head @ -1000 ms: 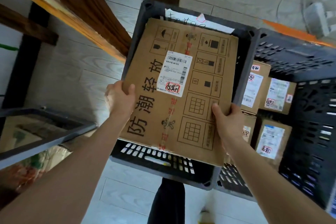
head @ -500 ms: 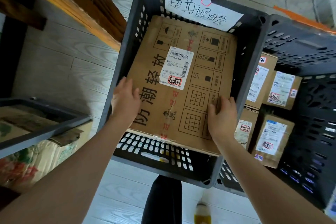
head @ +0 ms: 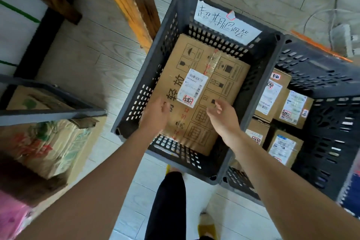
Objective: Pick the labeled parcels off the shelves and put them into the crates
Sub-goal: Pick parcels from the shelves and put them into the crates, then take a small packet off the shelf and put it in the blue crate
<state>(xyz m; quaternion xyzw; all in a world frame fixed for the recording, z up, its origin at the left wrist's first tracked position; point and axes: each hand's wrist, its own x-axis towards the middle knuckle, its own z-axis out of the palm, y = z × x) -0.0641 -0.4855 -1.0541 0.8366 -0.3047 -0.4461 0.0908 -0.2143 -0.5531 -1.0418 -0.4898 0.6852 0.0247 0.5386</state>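
A large flat cardboard parcel (head: 214,76) with a white shipping label (head: 191,87) lies inside the dark grey crate (head: 167,31), which carries a handwritten paper sign (head: 224,22) on its far rim. My left hand (head: 155,117) and my right hand (head: 224,117) hover just above the parcel's near end, fingers relaxed and holding nothing. A second dark crate (head: 315,68) to the right holds several smaller labelled parcels (head: 272,93).
A wooden shelf beam (head: 132,2) runs beside the crate at upper left. A grey-framed bin (head: 48,113) with printed cartons (head: 44,142) stands at left. My leg (head: 167,206) and shoe stand on the pale floor. Cables and a power strip (head: 342,39) lie at upper right.
The parcel went down from above the rim into the crate. Both hands let go of its edges and lifted off it.
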